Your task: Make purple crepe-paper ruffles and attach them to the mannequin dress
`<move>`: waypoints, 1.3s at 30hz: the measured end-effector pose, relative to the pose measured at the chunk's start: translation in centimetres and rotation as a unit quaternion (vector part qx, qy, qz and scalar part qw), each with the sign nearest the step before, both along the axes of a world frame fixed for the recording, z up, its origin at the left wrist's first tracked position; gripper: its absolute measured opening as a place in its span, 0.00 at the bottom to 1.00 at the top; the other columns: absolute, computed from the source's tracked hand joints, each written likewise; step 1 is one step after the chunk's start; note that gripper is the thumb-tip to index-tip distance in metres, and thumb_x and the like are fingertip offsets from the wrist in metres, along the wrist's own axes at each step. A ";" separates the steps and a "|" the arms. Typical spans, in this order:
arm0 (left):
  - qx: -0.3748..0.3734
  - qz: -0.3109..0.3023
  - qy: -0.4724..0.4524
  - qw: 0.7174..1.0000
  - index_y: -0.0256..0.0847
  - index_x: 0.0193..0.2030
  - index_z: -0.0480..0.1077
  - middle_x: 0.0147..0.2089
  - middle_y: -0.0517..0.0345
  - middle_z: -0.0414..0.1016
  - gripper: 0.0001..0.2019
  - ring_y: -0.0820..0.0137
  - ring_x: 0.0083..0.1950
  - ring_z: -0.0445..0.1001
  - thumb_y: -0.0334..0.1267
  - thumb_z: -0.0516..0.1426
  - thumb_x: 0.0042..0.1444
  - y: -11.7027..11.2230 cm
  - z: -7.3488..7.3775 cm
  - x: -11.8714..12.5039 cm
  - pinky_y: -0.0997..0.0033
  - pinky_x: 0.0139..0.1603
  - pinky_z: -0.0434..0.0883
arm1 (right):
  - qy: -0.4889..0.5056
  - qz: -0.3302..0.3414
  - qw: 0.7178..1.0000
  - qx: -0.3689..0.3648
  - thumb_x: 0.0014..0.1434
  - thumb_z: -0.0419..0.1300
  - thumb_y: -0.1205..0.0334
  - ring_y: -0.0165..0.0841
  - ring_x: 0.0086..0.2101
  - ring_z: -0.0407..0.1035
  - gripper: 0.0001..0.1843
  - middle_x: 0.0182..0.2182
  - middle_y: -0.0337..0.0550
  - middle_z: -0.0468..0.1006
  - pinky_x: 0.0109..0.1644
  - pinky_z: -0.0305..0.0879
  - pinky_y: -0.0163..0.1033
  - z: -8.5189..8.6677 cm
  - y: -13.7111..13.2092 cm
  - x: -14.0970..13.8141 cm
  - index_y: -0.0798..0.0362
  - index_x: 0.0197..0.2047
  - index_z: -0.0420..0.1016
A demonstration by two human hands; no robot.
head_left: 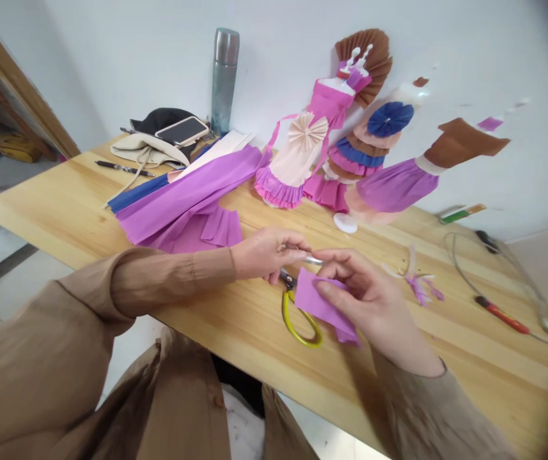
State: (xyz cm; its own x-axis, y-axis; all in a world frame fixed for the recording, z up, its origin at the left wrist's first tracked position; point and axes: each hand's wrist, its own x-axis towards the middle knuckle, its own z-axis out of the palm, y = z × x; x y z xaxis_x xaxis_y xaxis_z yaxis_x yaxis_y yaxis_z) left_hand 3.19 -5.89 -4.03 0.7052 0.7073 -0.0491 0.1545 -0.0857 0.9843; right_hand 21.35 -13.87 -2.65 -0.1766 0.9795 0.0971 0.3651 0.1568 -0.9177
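My right hand (364, 294) pinches a small piece of purple crepe paper (321, 300) between thumb and fingers. My left hand (271, 252) is closed, its thumb and forefinger together on a small shiny, silvery piece (314, 260). That piece spans the gap to my right fingertips; its kind is unclear. Beneath both hands lie scissors with yellow handles (316, 338), partly hidden by the paper and my left fingers. Left of my hands, long folded purple crepe paper (172, 204) is spread on the wooden table (254, 313).
Bottle figures in paper dresses (302, 147) stand along the wall. Behind the folded paper are a steel flask (226, 83), a phone (182, 130) and a pen (125, 168). On the right lie purple scraps (422, 289), a corded red-handled tool (501, 314) and a green stick (460, 214).
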 end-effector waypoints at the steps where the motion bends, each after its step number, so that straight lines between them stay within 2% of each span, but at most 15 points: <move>1: 0.011 -0.001 0.006 1.000 0.35 0.39 0.69 0.17 0.74 0.61 0.05 0.83 0.13 0.63 0.33 0.53 0.63 -0.1 0.1 0.0 0.85 0.14 0.59 | 0.021 -0.006 1.000 -0.020 0.57 0.62 0.63 0.27 0.22 0.67 0.14 0.26 0.35 0.72 0.23 0.63 0.31 0.0 0.1 0.1 0.51 0.47 0.71; 6: 0.084 0.020 0.042 0.995 0.34 0.35 0.70 0.16 0.74 0.59 0.05 0.84 0.15 0.60 0.29 0.54 0.61 0.0 0.1 0.0 0.84 0.19 0.58 | 0.044 -0.047 0.997 -0.030 0.55 0.66 0.62 0.28 0.24 0.70 0.14 0.28 0.38 0.76 0.25 0.66 0.31 -0.2 -0.3 0.7 0.50 0.46 0.75; 10: 0.105 0.019 0.042 0.993 0.35 0.34 0.71 0.16 0.73 0.61 0.04 0.83 0.16 0.61 0.29 0.55 0.59 0.0 -0.4 0.2 0.83 0.21 0.59 | 0.031 -0.110 0.993 0.041 0.53 0.66 0.66 0.30 0.27 0.72 0.11 0.28 0.40 0.79 0.29 0.70 0.33 -0.4 -0.5 0.7 0.50 0.42 0.79; 13: 0.090 0.029 0.026 0.995 0.35 0.33 0.72 0.15 0.72 0.61 0.04 0.83 0.16 0.60 0.30 0.57 0.59 -0.1 -0.7 0.3 0.82 0.21 0.60 | 0.025 -0.128 0.989 0.069 0.53 0.65 0.67 0.32 0.29 0.74 0.11 0.30 0.41 0.80 0.30 0.72 0.35 -0.6 -0.5 0.6 0.49 0.41 0.79; 17: 0.056 0.037 0.011 0.998 0.34 0.33 0.73 0.17 0.71 0.65 0.04 0.83 0.15 0.62 0.30 0.57 0.58 -0.3 -0.6 0.3 0.83 0.18 0.60 | 0.014 -0.120 0.990 0.069 0.54 0.64 0.68 0.33 0.30 0.76 0.10 0.31 0.42 0.81 0.30 0.73 0.36 -0.8 -0.3 0.5 0.49 0.41 0.78; 24: 0.003 0.024 -0.009 1.000 0.33 0.33 0.72 0.14 0.72 0.63 0.03 0.84 0.14 0.62 0.28 0.58 0.57 -0.3 -0.3 0.3 0.86 0.17 0.62 | -0.034 -0.101 0.989 0.104 0.55 0.65 0.67 0.31 0.30 0.76 0.11 0.31 0.41 0.82 0.32 0.73 0.34 -1.9 -0.3 0.6 0.50 0.43 0.78; 29: -0.033 0.018 -0.002 0.999 0.34 0.33 0.71 0.17 0.69 0.67 0.02 0.80 0.17 0.68 0.27 0.57 0.54 -0.5 -0.3 0.3 0.83 0.18 0.66 | -0.051 -0.100 0.988 0.110 0.56 0.65 0.65 0.32 0.31 0.77 0.10 0.33 0.43 0.82 0.32 0.74 0.36 -2.3 -0.2 0.7 0.51 0.43 0.78; 31: -0.021 0.026 -0.005 0.999 0.34 0.32 0.71 0.19 0.67 0.69 0.02 0.79 0.19 0.70 0.30 0.60 0.52 -0.6 -0.6 0.4 0.83 0.19 0.66 | -0.048 -0.098 0.988 0.108 0.56 0.64 0.65 0.32 0.31 0.77 0.10 0.32 0.43 0.82 0.32 0.74 0.36 -2.4 -0.2 0.7 0.51 0.43 0.78; 34: 0.032 0.051 0.003 0.998 0.35 0.27 0.69 0.19 0.66 0.68 0.08 0.80 0.20 0.69 0.36 0.63 0.49 -0.7 -1.3 0.6 0.84 0.18 0.62 | -0.057 -0.086 0.989 0.104 0.57 0.63 0.65 0.33 0.32 0.77 0.10 0.33 0.44 0.83 0.34 0.74 0.37 -2.7 -0.1 0.7 0.51 0.44 0.78; 39: 0.080 0.087 0.005 0.993 0.36 0.25 0.68 0.18 0.66 0.66 0.10 0.81 0.19 0.65 0.36 0.61 0.53 -0.7 -2.4 0.9 0.82 0.20 0.59 | -0.138 -0.090 0.977 0.133 0.60 0.61 0.63 0.34 0.32 0.77 0.10 0.36 0.45 0.83 0.35 0.73 0.41 -2.9 -0.6 0.4 0.50 0.46 0.78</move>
State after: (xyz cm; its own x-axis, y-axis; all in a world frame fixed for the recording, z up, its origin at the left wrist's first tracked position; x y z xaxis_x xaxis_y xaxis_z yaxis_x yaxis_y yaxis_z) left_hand 4.04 -6.60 -6.43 0.5714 0.8179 0.0671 0.1912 -0.2122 0.9583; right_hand 21.72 -14.44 -5.55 -0.0585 0.9435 0.3261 0.6369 0.2868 -0.7156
